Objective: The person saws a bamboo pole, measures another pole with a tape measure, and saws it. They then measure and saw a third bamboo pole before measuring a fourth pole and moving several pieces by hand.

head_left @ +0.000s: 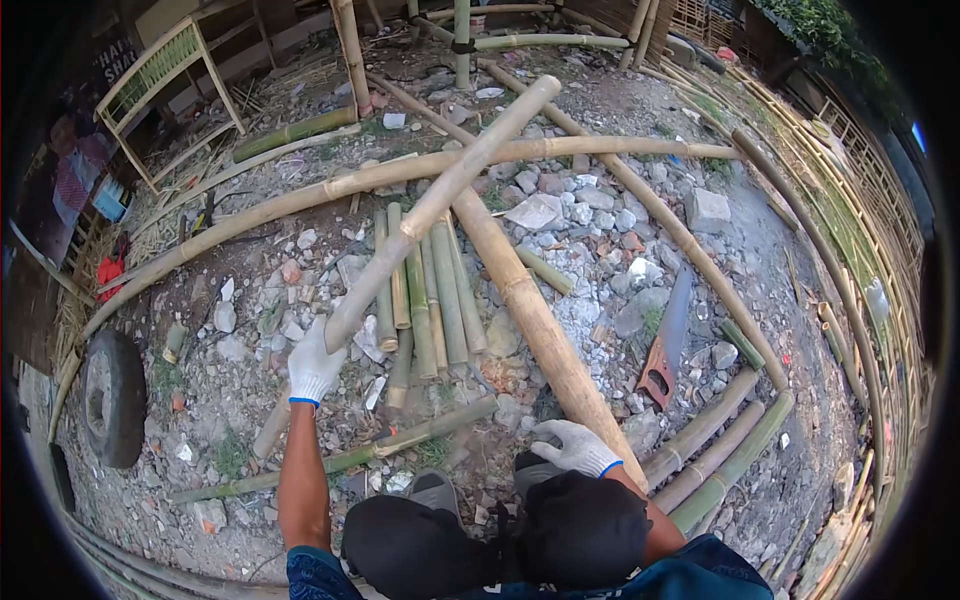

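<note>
My left hand [316, 362], in a white glove with a blue cuff, is closed around a long tan bamboo pole [440, 195] that slants up and to the right. This pole crosses over a long curved bamboo [300, 203] and a thick yellowish pole [530, 310]. My right hand [575, 447], also gloved, hangs by my knee beside the thick pole's lower end; its fingers are apart and hold nothing. Short green bamboo pieces [440, 290] lie in a bundle beneath the held pole. A handsaw [669, 340] with a wooden handle lies on the rubble to the right.
A tire [113, 398] stands at the left. A bamboo chair frame [170, 85] is at the upper left. Cut poles [715, 455] lie at the lower right. A green pole [400, 440] lies before my feet. Long bamboo [850, 210] lines the right side.
</note>
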### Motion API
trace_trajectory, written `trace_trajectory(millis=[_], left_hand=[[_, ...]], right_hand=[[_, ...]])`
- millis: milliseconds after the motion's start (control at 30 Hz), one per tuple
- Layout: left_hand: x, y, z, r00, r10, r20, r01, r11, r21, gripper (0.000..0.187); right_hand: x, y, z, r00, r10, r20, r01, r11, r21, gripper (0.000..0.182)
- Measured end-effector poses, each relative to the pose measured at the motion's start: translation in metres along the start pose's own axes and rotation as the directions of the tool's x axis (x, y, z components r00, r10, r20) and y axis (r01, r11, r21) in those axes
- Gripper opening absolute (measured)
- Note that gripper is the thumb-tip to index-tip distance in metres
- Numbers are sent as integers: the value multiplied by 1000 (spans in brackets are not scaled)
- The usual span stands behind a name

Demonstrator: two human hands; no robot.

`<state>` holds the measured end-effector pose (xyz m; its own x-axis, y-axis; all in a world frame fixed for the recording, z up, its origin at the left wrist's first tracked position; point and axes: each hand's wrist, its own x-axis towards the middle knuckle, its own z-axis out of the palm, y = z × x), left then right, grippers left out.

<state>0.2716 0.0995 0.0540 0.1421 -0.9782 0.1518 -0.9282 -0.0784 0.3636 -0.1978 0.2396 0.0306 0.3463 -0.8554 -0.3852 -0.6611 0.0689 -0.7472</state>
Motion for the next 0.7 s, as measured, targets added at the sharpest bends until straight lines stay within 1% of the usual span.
trace_trajectory(millis=[33, 133, 167, 200, 233, 267, 300, 333, 367, 400, 433, 467, 500, 600, 667, 700], left_hand=[[-8, -2, 13, 996, 17, 85, -23, 998, 66, 46], [-31, 1, 59, 960, 154, 234, -190, 972, 141, 38], [-34, 4, 71, 935, 108, 337, -184, 962, 202, 41], [-39, 0, 83, 940, 146, 309, -205, 964, 169, 43], [-42, -7, 93, 943, 182, 278, -227, 964, 139, 45], [-47, -15, 102, 945, 215, 245, -248, 962, 114, 47], [-52, -16, 102, 936, 162, 311, -221, 961, 164, 53], [-60, -19, 101, 943, 152, 295, -214, 958, 189, 56], [-64, -19, 101, 952, 144, 269, -205, 955, 215, 59], [-67, -18, 99, 960, 136, 244, -196, 950, 244, 62], [-72, -20, 99, 969, 111, 219, -150, 974, 172, 62], [-75, -22, 100, 977, 112, 180, -140, 979, 147, 63], [-78, -19, 98, 984, 113, 139, -130, 984, 119, 64], [-88, -12, 91, 996, 85, 18, -86, 996, 30, 62], [-100, -4, 79, 996, 64, -59, -66, 997, -28, 59], [-111, -2, 75, 991, 72, -110, -72, 997, -1, 53]], right_hand=[[-7, -3, -1, 1000, 21, 14, -21, 1000, -1, 45], [-19, -11, 3, 998, 55, 24, -55, 998, 1, 39], [-19, -10, 7, 998, 52, 32, -52, 999, -1, 38], [-18, -9, 11, 998, 47, 41, -47, 999, -2, 38], [-15, -10, 14, 999, -14, 36, 14, 1000, -15, 42], [-12, -13, 15, 999, -8, 44, 9, 1000, -9, 43], [-8, -20, 16, 998, -5, 56, 5, 1000, 0, 43], [-7, -24, 19, 997, -3, 72, 3, 1000, 8, 43], [-1, -18, 26, 998, -37, 43, 38, 999, -23, 42], [6, -11, 32, 997, -65, 48, 65, 998, -9, 42], [12, -3, 39, 995, -89, 55, 89, 996, 7, 41], [17, 4, 44, 992, -113, 61, 112, 994, 21, 41], [22, 7, 47, 989, -135, 67, 137, 990, -17, 40], [29, 16, 53, 983, -169, 65, 172, 984, -38, 41], [30, 14, 51, 987, -135, 86, 137, 990, -20, 43], [31, 14, 49, 989, -103, 108, 105, 994, -5, 44]])
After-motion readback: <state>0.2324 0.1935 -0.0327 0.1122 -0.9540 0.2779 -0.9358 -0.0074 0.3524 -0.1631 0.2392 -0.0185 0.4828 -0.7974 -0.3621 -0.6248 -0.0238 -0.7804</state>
